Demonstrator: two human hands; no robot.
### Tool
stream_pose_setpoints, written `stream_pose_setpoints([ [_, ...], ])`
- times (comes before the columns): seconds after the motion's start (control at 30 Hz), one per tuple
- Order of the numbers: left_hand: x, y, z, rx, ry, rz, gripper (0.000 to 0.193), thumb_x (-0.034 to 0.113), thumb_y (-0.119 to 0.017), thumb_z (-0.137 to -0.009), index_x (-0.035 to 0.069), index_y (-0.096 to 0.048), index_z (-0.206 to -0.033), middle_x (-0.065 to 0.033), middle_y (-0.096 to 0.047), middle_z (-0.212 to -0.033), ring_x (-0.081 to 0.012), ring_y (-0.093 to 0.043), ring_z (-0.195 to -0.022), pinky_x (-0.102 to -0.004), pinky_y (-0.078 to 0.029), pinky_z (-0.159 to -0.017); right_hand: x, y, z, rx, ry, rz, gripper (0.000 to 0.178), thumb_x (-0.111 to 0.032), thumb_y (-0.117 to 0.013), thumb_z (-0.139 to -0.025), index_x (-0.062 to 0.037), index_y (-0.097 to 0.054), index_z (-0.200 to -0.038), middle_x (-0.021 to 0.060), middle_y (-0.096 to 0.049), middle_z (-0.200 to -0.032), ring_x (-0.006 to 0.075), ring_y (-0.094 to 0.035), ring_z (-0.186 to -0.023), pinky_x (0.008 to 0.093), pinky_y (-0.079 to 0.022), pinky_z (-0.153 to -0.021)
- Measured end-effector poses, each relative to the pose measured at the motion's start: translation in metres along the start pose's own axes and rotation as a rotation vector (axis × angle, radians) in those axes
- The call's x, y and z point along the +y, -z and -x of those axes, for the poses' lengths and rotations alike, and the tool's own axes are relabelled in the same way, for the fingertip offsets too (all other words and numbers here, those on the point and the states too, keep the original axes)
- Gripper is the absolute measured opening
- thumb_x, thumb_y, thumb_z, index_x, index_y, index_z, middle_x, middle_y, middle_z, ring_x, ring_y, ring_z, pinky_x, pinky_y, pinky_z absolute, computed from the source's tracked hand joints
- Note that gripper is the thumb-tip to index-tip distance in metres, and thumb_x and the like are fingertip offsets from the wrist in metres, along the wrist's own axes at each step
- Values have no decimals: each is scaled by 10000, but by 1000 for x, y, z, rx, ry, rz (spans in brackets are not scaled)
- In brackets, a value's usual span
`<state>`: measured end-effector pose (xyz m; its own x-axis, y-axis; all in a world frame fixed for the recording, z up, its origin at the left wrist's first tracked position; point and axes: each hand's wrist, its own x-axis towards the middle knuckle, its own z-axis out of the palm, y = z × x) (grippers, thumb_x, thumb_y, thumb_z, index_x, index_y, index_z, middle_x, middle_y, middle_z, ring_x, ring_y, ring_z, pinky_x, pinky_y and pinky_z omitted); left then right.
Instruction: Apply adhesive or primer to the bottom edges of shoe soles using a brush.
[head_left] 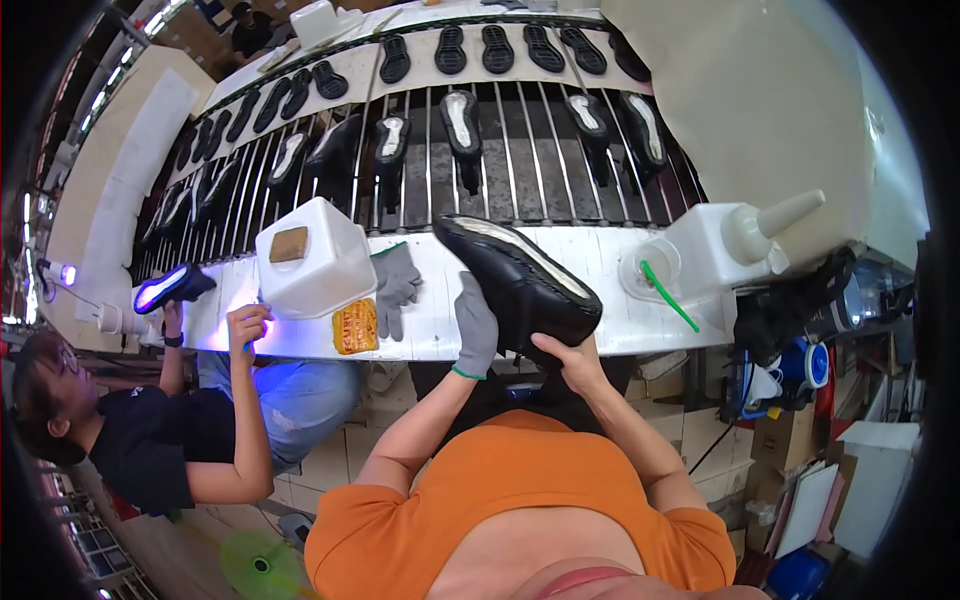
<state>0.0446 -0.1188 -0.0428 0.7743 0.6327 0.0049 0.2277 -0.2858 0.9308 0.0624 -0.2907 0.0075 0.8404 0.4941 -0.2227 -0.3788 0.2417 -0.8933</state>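
A black shoe upper is tilted over the near edge of the bench, its pale underside strip facing up and its toe pointing to the far left. My left hand, in a grey glove with a green cuff, closes on its left side, fingers partly hidden behind it. Bare, my right hand grips the wide heel end, thumb pressed against the side. To the right stands a white pot with a green-handled tool leaning in it. Left of my gloved hand lie a grey glove and a yellow packet.
Behind the bench, a rack of metal rods carries several black uppers; black soles line a shelf beyond. White plastic containers flank me. At left a co-worker holds a shoe piece under violet light.
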Motion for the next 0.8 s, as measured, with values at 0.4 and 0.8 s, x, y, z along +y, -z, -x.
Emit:
stream_pose_setpoints([
  [0.4,-32,45,25,-363,-111,94,297,252,-469,-1002,79,-659,-1150,-89,-710,-849,-156,-689,-790,-304,-524,-723,-19,15,-135,295,333,26,413,-72,-722,-805,84,-586,-1162,120,-644,-1106,206,-629,-942,317,-491,-858],
  [0.8,-52,32,41,-230,-450,-133,236,239,-545,-953,89,-671,-1083,-111,-674,-894,-282,-638,-804,-375,-503,-708,65,32,-335,498,447,781,479,-115,-759,-677,78,-605,-1087,240,-685,-977,377,-662,-940,408,-480,-852],
])
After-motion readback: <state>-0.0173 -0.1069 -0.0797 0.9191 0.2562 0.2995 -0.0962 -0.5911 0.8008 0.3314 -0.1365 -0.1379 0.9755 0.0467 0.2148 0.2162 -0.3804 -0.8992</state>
